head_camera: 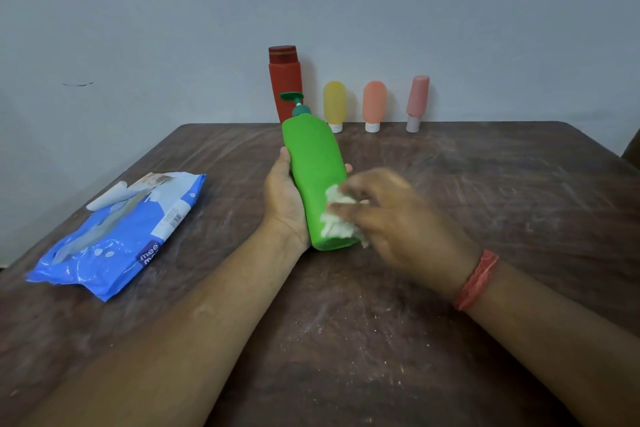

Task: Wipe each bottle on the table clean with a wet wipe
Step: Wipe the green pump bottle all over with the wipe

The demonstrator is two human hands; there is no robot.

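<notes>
left hand: cradling smooth green pump bottle, tilted | right hand: fingers clenched on crumpled white wet wipe, pressed to bottle | desk: scuffed brown

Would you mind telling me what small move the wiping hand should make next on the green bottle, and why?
Probably slide the wet wipe up toward the pump. The right hand presses it against the lower part of the green bottle, near the base, while the left hand holds the bottle tilted. The upper body shows bare, likely not yet covered.
</notes>
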